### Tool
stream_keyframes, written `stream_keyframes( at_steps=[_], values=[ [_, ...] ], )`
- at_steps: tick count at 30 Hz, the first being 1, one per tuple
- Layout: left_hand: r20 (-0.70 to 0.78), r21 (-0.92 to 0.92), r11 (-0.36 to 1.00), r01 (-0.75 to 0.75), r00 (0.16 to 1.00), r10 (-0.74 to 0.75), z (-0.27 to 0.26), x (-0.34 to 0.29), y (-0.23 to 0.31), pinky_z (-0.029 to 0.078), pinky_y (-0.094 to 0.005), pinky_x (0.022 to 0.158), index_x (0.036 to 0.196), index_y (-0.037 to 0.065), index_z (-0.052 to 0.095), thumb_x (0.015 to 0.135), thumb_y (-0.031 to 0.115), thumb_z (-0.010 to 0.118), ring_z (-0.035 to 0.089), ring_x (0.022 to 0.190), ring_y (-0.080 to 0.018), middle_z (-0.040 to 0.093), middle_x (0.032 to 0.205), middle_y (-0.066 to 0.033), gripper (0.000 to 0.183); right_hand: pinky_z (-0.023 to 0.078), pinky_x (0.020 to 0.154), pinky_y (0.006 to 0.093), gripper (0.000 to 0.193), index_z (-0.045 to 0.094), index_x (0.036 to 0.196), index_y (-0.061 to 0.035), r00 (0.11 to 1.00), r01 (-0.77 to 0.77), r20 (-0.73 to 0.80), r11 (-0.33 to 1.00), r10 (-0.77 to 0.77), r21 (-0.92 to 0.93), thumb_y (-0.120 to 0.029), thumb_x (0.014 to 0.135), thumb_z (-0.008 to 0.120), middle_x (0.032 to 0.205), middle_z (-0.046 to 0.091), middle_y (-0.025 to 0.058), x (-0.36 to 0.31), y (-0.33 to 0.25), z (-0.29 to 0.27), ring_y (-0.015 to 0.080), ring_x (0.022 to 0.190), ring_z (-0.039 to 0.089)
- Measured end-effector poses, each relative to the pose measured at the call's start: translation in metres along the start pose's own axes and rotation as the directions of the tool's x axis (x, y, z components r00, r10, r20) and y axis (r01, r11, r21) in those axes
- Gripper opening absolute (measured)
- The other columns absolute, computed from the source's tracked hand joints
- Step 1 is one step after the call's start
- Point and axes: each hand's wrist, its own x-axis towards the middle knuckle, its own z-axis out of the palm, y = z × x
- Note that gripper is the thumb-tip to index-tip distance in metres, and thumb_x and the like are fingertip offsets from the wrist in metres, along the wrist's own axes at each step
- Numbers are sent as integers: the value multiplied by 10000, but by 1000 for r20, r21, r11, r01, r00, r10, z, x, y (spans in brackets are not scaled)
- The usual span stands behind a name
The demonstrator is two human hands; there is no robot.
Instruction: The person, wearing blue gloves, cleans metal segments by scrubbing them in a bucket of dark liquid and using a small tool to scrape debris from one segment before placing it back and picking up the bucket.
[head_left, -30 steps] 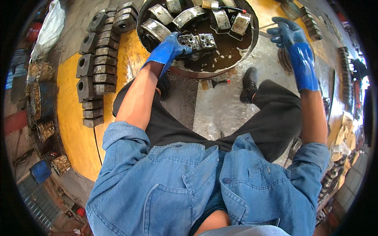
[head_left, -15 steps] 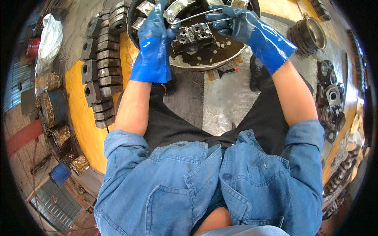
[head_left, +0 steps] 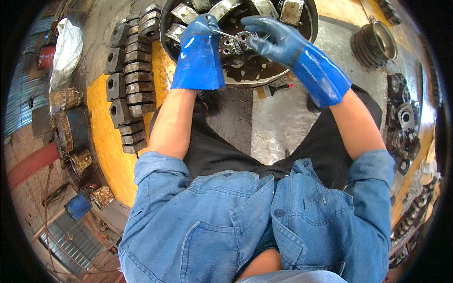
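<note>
Basically, thin rod [head_left: 230,35] runs btwn L fingers [head_left: 207,21], curled round it, & R fingers [head_left: 256,45], grip unclear.

Blue gloves [head_left: 198,63], denim shirt [head_left: 207,221], black trousers [head_left: 214,148]

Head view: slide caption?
Thin rod between gloved left hand and right hand, over a round pan of metal parts.

Held in the curled left hand [head_left: 200,32], a thin, pale metal rod [head_left: 228,35], straight, slanting down in view to the right hand [head_left: 278,40], grip there hard to make out. Behind it, a dark, wet-looking metal block [head_left: 232,48] with round holes, sitting amid dark liquid [head_left: 265,70] in a round basin [head_left: 259,84], partly hidden.
</note>
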Motion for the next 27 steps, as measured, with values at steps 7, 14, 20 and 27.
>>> stream_keyframes(
  at_steps=[7,14,20,27],
  values=[
    [14,-87,996,0,1000,1,5,-6,1,549,-533,758,951,-2,655,1068,236,508,679,893,-485,684,899,-270,303,601,809,413,505,580,1468,-176,956,-245,119,951,270,-188,-310,998,707,1164,750,168,-11,-36,20,265,882,749],
    [121,3,995,99,988,-98,17,9,-13,568,-423,945,1420,74,607,916,337,822,731,1083,-325,762,1180,-182,608,573,780,385,297,717,1290,-173,943,-330,-58,892,329,-309,-194,995,699,978,757,132,-3,-1,5,242,834,720],
    [509,211,977,15,852,-123,-1,-4,-41,485,-455,1129,1562,140,442,707,487,946,604,1344,-351,623,1455,-181,1052,547,685,290,188,768,1147,-117,844,-508,80,838,531,-197,-136,994,660,995,782,63,-9,10,-16,113,801,694],
    [546,467,875,-128,820,-171,26,-17,-45,456,-424,1169,1577,112,417,728,480,932,558,1397,-342,562,1530,-165,1059,573,653,310,268,737,1203,-114,786,-561,163,799,596,-217,-311,1035,666,887,760,43,-2,10,4,122,754,705]
  ],
)
